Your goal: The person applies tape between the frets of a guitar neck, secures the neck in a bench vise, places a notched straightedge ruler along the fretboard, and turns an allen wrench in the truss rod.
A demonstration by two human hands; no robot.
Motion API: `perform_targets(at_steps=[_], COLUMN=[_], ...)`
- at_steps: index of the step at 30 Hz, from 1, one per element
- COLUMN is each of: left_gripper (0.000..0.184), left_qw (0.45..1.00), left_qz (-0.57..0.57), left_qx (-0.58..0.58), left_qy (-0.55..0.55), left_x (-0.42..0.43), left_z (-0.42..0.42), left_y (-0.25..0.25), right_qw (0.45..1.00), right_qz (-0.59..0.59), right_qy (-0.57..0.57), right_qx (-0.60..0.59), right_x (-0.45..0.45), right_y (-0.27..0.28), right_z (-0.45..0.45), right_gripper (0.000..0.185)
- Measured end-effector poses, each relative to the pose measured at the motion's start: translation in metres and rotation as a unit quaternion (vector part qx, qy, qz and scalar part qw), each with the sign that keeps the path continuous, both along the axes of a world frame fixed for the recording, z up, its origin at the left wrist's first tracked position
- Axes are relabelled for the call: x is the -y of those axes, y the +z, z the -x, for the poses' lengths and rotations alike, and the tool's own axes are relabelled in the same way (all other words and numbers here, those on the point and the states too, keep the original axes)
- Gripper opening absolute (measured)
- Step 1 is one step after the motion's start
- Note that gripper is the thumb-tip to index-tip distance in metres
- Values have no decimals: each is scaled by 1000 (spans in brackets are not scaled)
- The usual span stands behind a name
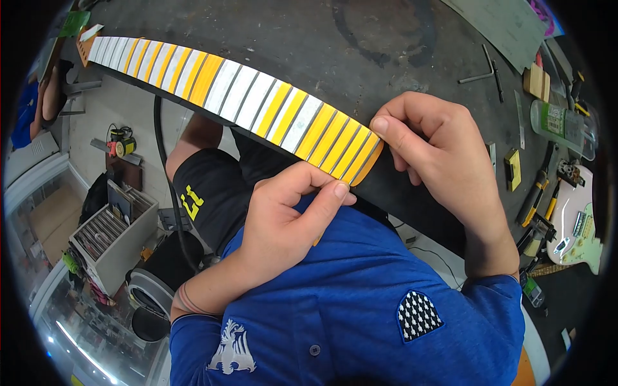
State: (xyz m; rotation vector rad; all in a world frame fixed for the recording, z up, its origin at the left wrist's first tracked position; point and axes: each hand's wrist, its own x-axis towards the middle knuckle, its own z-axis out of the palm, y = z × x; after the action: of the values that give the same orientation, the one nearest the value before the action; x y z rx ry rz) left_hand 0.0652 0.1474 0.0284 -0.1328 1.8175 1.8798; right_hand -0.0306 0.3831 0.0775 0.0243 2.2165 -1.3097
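Note:
A long fretted board point(241, 94), probably a guitar neck, lies diagonally along the dark table's edge. White and yellow tape strips cover the spaces between its thin metal frets. At its near end, my left hand point(290, 209) is closed, thumb and forefinger pinching the lower end of the last yellow strip point(368, 162). My right hand point(444, 151) is closed too, with thumb and forefinger on that strip's upper end at the board's corner. A bit of yellow shows beneath my left hand.
On the dark table point(425, 71) are an L-shaped metal key point(479, 72), a wood block point(536, 82), a clear plastic box point(563, 128), hand tools and a pink guitar body point(570, 219). A grey cabinet point(116, 235) stands at lower left. Another person's arm point(51, 96) shows at far left.

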Motion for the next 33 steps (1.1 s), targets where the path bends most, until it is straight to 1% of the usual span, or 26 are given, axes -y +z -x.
perform_targets(at_steps=[2,6,8,11,14,17,20,23,26,27,30,31,33], left_gripper=[14,13,14,14,15,16,18,21,22,22,23,23,22], left_qw=[1000,1000,1000,999,998,997,997,996,994,993,992,991,990], left_qz=[-8,-23,-21,-39,-54,-60,-66,-75,-92,-99,-110,-114,-120], left_qx=[10,13,-4,-17,-14,-16,-18,-32,-40,-41,-51,-56,-66], left_qy=[5,12,20,29,39,41,37,37,45,44,44,44,45], left_x=[-1,0,-3,-3,-4,-5,-4,-4,-4,-3,-4,-4,-5], left_z=[0,0,0,0,-2,-3,-3,-3,-3,-3,-3,-3,-3], left_y=[0,-2,-2,-6,-9,-13,-14,-18,-19,-19,-22,-24,-29], right_qw=[999,999,999,999,998,998,997,995,992,992,985,985,977], right_qz=[-8,18,20,8,37,4,-56,-98,-53,-62,-76,-85,-88], right_qy=[-6,-16,-16,-2,9,11,27,23,16,15,9,15,32], right_qx=[37,24,24,41,47,56,39,-5,-116,-110,-153,-148,-193], right_x=[2,2,2,3,-3,-1,3,5,5,7,9,9,11], right_y=[6,-1,0,5,-2,1,10,13,-1,0,-5,-2,2], right_z=[2,-2,-1,3,6,6,6,5,-10,-14,-22,-24,-32], right_gripper=[23,25,27,24,27,29,29,29,30,31,30,28,26])
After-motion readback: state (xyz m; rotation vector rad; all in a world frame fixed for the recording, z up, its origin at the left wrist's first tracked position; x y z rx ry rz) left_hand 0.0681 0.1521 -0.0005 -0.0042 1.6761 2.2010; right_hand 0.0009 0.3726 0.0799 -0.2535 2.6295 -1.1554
